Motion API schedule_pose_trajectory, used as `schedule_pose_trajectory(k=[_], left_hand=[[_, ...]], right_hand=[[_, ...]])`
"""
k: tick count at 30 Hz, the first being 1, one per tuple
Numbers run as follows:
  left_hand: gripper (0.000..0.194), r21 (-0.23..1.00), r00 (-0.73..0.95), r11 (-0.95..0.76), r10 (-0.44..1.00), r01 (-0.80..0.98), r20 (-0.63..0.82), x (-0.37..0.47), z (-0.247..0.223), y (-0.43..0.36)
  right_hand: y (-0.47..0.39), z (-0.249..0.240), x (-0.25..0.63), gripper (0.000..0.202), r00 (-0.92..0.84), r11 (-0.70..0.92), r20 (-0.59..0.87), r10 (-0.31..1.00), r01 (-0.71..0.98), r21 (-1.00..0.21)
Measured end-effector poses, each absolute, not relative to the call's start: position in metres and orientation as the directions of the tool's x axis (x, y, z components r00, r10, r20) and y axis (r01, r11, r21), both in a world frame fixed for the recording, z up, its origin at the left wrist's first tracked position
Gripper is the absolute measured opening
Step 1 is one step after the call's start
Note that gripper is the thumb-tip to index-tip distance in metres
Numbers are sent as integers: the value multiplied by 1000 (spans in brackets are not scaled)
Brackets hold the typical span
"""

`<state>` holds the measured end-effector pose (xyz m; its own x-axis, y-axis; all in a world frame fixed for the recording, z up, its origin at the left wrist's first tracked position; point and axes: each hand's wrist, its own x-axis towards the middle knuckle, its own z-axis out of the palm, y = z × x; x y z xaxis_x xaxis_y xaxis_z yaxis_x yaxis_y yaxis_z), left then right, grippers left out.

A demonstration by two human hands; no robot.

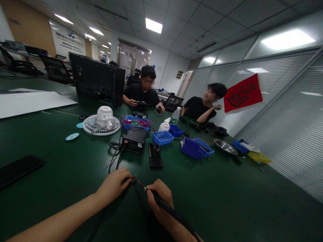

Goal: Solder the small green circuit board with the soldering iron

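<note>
My left hand (115,184) pinches a thin red wire (130,177) beside a small green circuit board (135,176) on the dark green table. In my right hand (161,198) is a black-handled soldering iron (159,200), its metal tip pointing up and left at the board. The tip looks close to the wire; whether they touch cannot be made out. Beyond my hands are a black box-shaped station (134,138) with cables and a black iron stand (154,156).
A white fan (102,122) and a blue tray of wires (136,123) stand behind the station. More blue trays (163,137), a bottle (175,115) and a metal dish (225,147) lie rightward. A phone (20,169) is at left. Two people sit across the table.
</note>
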<state>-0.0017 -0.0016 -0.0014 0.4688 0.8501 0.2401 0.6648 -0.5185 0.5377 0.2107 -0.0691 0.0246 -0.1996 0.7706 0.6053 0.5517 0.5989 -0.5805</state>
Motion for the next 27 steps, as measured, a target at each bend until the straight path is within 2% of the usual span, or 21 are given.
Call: schedule_pose_trajectory(k=[27], left_hand=[[16,517,483,-517,849,682,212,-1,5,-3]], right_hand=[[-71,26,211,11,-179,637,659,730,527,-563]])
